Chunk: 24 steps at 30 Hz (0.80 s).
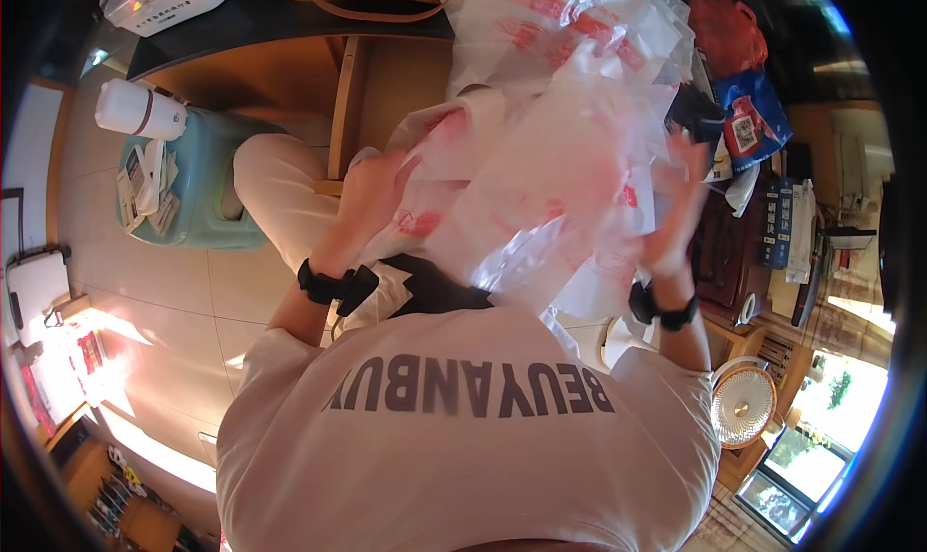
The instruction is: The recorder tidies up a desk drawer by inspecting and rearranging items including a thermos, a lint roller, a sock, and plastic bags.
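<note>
A translucent white plastic bag (536, 168) with red print is spread out in front of my torso. On its left side, my left hand (373, 190) grips the gathered plastic edge. My right hand (673, 197) is at the bag's right edge, blurred, with its fingers stretched out. Whether it touches the plastic is hard to tell. Behind lies more crumpled white plastic with red print (558, 16), partly covered by the nearer bag. Each wrist wears a black band.
An open wooden drawer (398, 95) is at the left under a dark tabletop (290, 19). A teal stool (217, 175) carries a white bottle (141, 110) and small boxes. At right are a red plastic bag (724, 34), a blue bag (760, 114), books (782, 222) and a fan (742, 408).
</note>
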Available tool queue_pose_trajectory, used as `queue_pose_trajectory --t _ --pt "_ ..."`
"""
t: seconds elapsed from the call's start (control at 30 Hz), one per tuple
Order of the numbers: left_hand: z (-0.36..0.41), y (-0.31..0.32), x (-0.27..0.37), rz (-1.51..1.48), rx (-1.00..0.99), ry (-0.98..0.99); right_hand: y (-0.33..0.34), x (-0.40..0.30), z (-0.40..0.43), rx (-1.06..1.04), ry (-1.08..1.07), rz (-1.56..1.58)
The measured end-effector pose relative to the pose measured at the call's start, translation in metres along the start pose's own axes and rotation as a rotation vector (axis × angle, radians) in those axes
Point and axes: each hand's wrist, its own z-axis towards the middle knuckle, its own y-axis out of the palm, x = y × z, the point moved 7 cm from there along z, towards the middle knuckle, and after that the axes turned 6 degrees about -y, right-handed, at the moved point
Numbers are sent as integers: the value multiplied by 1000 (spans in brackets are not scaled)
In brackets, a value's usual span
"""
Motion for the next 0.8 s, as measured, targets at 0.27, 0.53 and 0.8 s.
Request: queue_pose_trajectory --t 0.27,0.53,0.8 --pt "-9 -27 7 -331 -119 -92 35 66 -5 -415 -43 102" --pt "-35 -61 15 -539 -177 -55 -96 79 130 202 141 -765" --pt "-51 -71 7 -623 -164 -114 82 -7 12 -385 -9 -94"
